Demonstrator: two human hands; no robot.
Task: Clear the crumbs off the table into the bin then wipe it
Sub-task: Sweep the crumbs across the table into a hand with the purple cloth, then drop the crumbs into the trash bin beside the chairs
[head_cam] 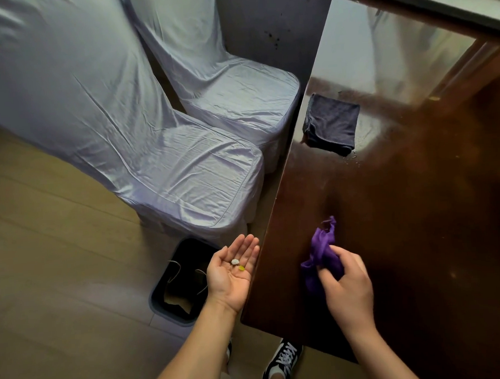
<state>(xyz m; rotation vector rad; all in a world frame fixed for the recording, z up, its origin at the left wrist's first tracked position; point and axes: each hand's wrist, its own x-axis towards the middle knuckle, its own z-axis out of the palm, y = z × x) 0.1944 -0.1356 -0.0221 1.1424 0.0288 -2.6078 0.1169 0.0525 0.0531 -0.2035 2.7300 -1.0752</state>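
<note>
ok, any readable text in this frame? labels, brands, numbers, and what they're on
None readable.
Shoe: white pattern on its side, no legible letters.
Bin, purple cloth, dark folded cloth, chair covers, table: no markings visible.

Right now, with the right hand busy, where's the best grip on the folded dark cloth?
Probably pinch the dark cloth at its near folded edge, coming from above on the near side. It lies flat on the table, clear of the purple cloth in the right hand. That edge looks thick with layers, so it should lift as one. The left hand holds crumbs.
</note>
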